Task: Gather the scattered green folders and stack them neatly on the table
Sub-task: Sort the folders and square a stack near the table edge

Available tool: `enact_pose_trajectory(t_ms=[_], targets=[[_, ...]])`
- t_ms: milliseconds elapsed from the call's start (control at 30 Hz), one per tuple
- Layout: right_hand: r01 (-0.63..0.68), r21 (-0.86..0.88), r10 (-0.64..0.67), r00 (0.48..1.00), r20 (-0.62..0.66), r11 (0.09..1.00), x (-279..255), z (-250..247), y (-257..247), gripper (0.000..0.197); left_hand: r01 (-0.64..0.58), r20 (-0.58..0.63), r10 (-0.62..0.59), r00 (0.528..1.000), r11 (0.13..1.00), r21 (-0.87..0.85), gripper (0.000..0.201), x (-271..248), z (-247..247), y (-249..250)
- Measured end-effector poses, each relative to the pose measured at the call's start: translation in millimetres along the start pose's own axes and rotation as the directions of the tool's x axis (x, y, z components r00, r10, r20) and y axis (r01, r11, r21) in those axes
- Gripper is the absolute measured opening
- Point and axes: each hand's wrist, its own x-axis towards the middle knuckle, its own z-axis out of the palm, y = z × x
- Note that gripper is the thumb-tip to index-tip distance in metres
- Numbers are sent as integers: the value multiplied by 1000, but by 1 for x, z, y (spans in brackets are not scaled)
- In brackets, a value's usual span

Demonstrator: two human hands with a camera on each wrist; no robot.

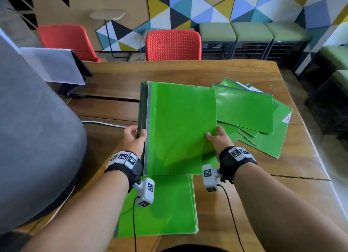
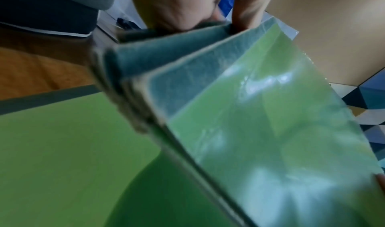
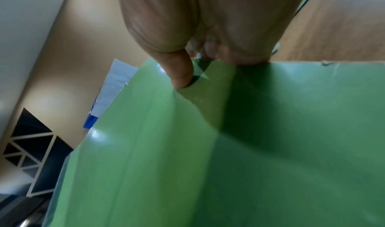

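Wood-grain counter (image 1: 188,71) fills the view, with two red chairs (image 1: 173,44) at 12 o'clock. Both hands hold a bundle of green folders (image 1: 180,127) lifted above the counter's middle: the left hand (image 1: 134,138) grips its spine edge at 9 o'clock, thumb on top, and the right hand (image 1: 218,140) pinches the open edge at 3 o'clock, thumb pressed on the cover. A neat stack of folders (image 1: 165,204) lies flat at 6 o'clock, beneath the wrists. Scattered folders (image 1: 250,116) overlap at 3 o'clock, just beyond the right hand.
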Motion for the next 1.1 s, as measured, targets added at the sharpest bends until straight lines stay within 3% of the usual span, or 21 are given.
enact_pose_trajectory(t_ms=[100, 167, 267, 333, 400, 467, 567, 600, 700, 867, 1000, 1100], targets=[[-4, 48, 6, 999, -35, 999, -13, 13, 18, 61, 26, 68, -28, 997, 999, 22, 40, -6, -15, -8], [-50, 101, 54, 998, -37, 994, -19, 22, 29, 60, 73, 115, -93, 989, 983, 166, 50, -12, -21, -13], [-148, 6, 148, 989, 0, 989, -30, 35, 38, 22, 128, 152, -212, 965, 892, 434, 45, -19, -26, -26], [-139, -134, 141, 990, 7, 981, -37, 41, 45, 6, 197, 128, -333, 934, 782, 591, 45, -20, -31, -39], [-112, -314, 121, 993, 11, 943, -41, 46, 55, 16, 176, 104, -364, 925, 657, 734, 43, -23, -40, -50], [-107, -434, 121, 993, 4, 895, -44, 50, 63, 18, 163, 128, -417, 900, 594, 788, 40, -25, -45, -59], [-85, -480, 112, 993, 29, 873, -54, 57, 75, 34, 158, 98, -472, 876, 472, 867, 24, -24, -51, -77], [-61, -476, 89, 995, 35, 877, -58, 59, 78, 41, 134, 94, -465, 880, 434, 891, 28, -22, -54, -83], [-23, -494, 55, 997, 49, 869, -62, 66, 85, 50, 139, 61, -441, 895, 406, 903, 49, -16, -62, -96], [-21, -575, 99, 990, 103, 818, -61, 72, 87, 45, 137, 64, -435, 898, 414, 900, 41, -23, -66, -94], [-69, -662, 133, 990, 47, 746, -55, 76, 95, 50, 146, 98, -478, 873, 448, 882, 34, -8, -58, -98], [-37, -619, 109, 991, 78, 785, -51, 81, 93, 60, 152, 113, -487, 866, 472, 868, 54, 4, -53, -95]])
